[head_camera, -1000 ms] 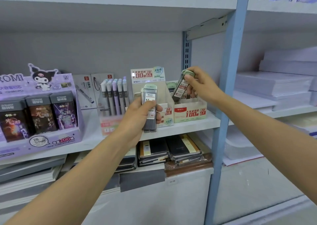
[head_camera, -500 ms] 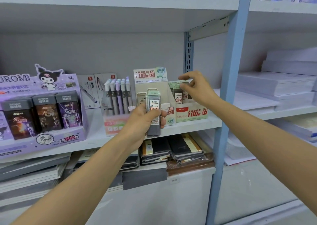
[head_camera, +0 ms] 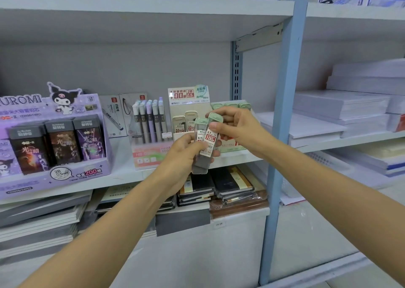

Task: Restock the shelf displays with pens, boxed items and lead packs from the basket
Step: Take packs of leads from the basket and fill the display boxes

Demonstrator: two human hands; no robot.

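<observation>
step: draw one pack off | left hand (head_camera: 182,158) grips the lead packs (head_camera: 200,167) just before the shelf (head_camera: 122,173) | right hand (head_camera: 238,129) pinches the front pack (head_camera: 211,137) by its cap — lift straight, clamp the rest | target: likely the green-capped display box (head_camera: 230,148) — label hidden

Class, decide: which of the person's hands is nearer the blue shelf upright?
Right. The right hand sits just left of the blue shelf upright; the left hand is farther left and lower.

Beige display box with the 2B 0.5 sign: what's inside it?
Two beige-capped lead packs stand upright inside the display box. The held packs and left hand cover its right side and lower front.
</observation>
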